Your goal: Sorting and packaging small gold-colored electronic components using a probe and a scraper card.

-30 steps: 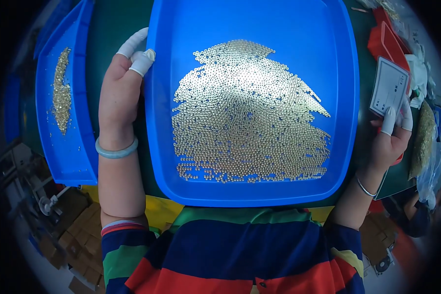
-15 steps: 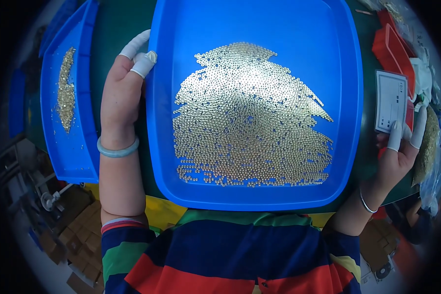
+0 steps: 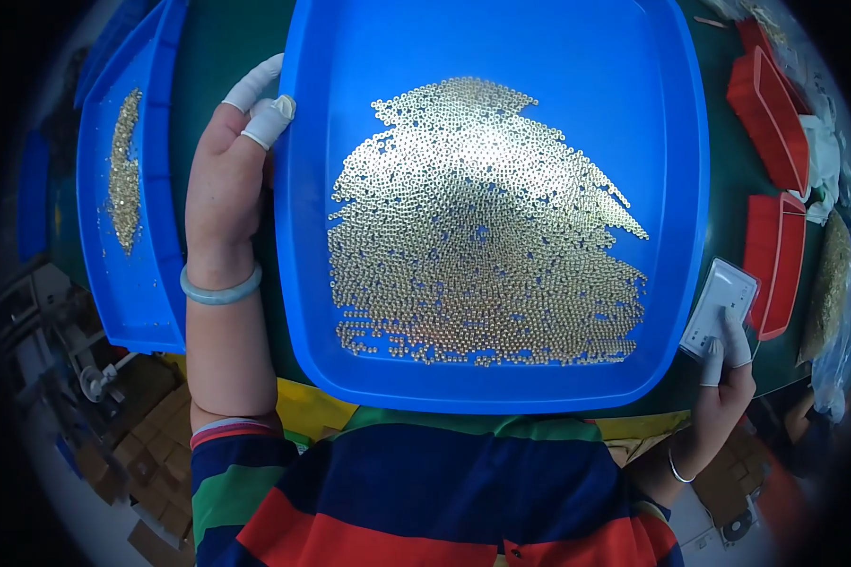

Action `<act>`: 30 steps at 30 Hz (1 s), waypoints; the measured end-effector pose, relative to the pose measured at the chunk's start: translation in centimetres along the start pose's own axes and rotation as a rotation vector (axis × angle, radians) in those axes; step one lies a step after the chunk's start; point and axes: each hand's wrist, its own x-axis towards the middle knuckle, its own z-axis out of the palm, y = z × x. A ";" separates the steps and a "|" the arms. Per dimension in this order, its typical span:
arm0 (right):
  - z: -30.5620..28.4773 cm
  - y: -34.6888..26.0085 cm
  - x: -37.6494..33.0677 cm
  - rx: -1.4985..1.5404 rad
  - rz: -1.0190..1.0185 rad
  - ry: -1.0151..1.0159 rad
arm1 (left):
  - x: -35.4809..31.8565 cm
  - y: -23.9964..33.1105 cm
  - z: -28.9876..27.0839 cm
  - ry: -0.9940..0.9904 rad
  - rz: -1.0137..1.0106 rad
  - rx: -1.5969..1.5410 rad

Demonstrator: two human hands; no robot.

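Observation:
A large blue tray lies in front of me. Many small gold ring-shaped beads are spread over its floor, mostly one layer deep. My left hand grips the tray's left rim, white finger cots on its thumb and forefinger; its other fingers are hidden. Off the tray's lower right side, my right hand pinches a thin white card with dark marks on it. Cots cover the right fingertips too. The card slants close beside the tray's right wall.
A narrower blue tray with a heap of gold bits stands at the left. Two red bins sit on the right, beside crumpled white material and a clear bag of gold bits. The tabletop is dark green.
My right hand has come down and leftward, bringing the card toward the tray and tilting it. The lower red bin is now more exposed. My left hand and the tray have barely shifted.

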 end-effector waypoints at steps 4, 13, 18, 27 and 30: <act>-0.3 0.8 -0.2 -0.102 0.104 -0.146 | -0.1 0.1 0.2 0.014 -0.007 -0.052; 0.2 1.8 0.9 -0.184 0.013 -0.112 | 0.4 0.1 0.5 -0.010 -0.020 -0.051; 0.9 1.9 1.1 -0.159 -0.037 0.040 | 0.6 0.1 0.4 -0.008 -0.020 -0.036; 2.4 3.2 1.1 -0.101 -0.180 0.083 | 1.3 -0.3 0.8 -0.047 -0.028 -0.070; 2.7 3.2 1.3 -0.064 -0.151 0.084 | 1.2 -0.1 0.8 -0.054 -0.024 -0.092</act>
